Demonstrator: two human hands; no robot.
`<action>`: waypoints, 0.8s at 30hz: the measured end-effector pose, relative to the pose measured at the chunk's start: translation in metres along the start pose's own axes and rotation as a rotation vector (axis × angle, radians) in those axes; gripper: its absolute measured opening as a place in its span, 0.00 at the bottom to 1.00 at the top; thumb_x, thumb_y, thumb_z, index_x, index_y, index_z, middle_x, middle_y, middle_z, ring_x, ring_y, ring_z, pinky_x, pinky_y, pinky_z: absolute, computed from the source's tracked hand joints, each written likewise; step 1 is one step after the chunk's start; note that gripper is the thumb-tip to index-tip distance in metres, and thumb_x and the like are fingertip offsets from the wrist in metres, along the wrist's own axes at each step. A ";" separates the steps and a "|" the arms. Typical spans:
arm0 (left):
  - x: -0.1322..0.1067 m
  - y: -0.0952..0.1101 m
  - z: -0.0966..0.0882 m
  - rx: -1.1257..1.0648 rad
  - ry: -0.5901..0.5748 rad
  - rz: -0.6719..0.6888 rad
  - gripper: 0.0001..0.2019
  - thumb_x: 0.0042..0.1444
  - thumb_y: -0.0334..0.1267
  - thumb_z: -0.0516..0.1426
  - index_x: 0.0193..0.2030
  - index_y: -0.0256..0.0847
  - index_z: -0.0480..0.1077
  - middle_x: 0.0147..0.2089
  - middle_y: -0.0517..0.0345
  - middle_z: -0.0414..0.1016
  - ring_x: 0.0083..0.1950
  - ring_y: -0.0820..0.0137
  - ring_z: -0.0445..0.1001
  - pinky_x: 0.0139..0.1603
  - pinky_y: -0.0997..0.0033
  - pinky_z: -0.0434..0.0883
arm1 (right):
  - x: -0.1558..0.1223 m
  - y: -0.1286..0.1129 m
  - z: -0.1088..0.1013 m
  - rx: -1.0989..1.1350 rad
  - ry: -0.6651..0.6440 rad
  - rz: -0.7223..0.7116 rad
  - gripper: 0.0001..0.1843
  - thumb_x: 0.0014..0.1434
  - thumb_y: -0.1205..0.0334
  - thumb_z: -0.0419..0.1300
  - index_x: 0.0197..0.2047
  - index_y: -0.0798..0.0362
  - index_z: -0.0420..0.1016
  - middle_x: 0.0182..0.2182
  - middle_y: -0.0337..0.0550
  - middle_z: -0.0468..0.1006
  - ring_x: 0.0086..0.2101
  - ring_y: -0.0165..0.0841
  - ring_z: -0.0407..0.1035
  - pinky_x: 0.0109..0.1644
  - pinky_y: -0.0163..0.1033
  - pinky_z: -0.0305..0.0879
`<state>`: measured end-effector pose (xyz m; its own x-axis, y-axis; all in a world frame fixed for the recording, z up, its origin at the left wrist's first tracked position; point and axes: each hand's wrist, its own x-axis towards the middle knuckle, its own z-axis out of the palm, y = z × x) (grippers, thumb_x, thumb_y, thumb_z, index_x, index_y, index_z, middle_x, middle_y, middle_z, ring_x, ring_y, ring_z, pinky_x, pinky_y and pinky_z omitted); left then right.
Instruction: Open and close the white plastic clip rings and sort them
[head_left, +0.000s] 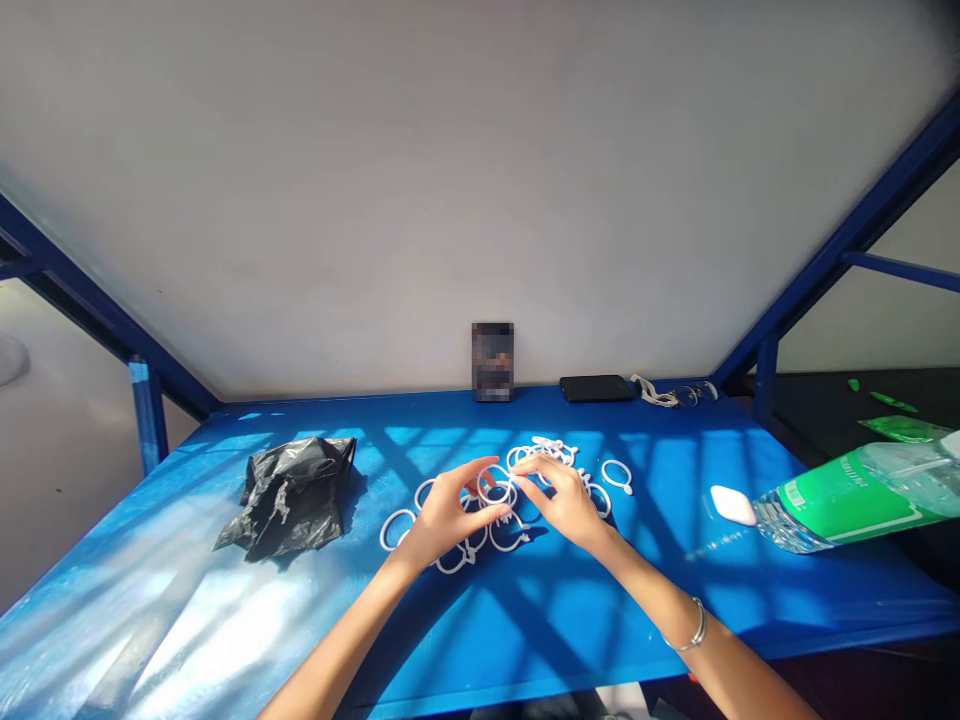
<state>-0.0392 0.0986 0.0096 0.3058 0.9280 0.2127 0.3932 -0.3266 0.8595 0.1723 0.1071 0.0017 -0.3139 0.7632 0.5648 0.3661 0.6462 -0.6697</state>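
Observation:
A white ring with a small tab, like a curtain ring [495, 467], is held up in front of me between both hands. My left hand [448, 510] curves around its left side, with thumb and index finger on its edge. At its right edge my right hand [561, 497] pinches with thumb and index finger, where the tab seems to be. More white rings lie scattered below and behind the hands. One loose ring [617, 476] rests to the right, and another ring [396, 530] lies by my left wrist. The hands partly cover the pile.
A crumpled black plastic bag [296, 500] sits left on the blue table [570, 640]. Against the wall stands a blurred phone-like screen [493, 362]. A black phone [596, 389] and glasses [694, 395] lie at the back. On the right are a white case [733, 505] and a green-labelled bottle [862, 495].

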 end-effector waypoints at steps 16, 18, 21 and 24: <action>-0.006 -0.002 0.007 0.142 -0.019 0.101 0.21 0.58 0.52 0.62 0.52 0.41 0.74 0.34 0.58 0.78 0.35 0.68 0.76 0.39 0.70 0.73 | 0.002 0.001 0.001 0.138 0.049 0.085 0.14 0.65 0.51 0.61 0.31 0.50 0.77 0.30 0.43 0.81 0.33 0.39 0.77 0.41 0.46 0.76; -0.006 -0.003 0.009 0.150 -0.011 0.127 0.22 0.59 0.54 0.61 0.52 0.40 0.74 0.33 0.58 0.77 0.34 0.68 0.76 0.39 0.70 0.73 | 0.002 0.002 0.001 0.133 0.053 0.079 0.15 0.66 0.51 0.61 0.31 0.50 0.76 0.29 0.43 0.81 0.32 0.39 0.77 0.40 0.45 0.76; -0.006 -0.004 0.011 0.158 -0.016 0.138 0.22 0.60 0.54 0.60 0.52 0.40 0.74 0.33 0.58 0.77 0.34 0.68 0.76 0.38 0.70 0.73 | 0.002 0.001 0.000 0.123 0.053 0.069 0.15 0.66 0.51 0.60 0.30 0.50 0.75 0.29 0.43 0.80 0.32 0.39 0.76 0.39 0.44 0.75; -0.006 -0.002 0.010 0.160 -0.041 0.094 0.21 0.59 0.53 0.61 0.51 0.40 0.74 0.35 0.58 0.78 0.35 0.68 0.76 0.39 0.70 0.74 | 0.001 0.000 0.001 0.115 0.031 0.083 0.14 0.66 0.53 0.60 0.31 0.50 0.75 0.29 0.43 0.80 0.33 0.39 0.77 0.40 0.45 0.75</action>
<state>-0.0329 0.0923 0.0020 0.3812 0.8852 0.2667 0.4930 -0.4387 0.7513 0.1716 0.1084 0.0020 -0.2594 0.8147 0.5187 0.2864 0.5778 -0.7643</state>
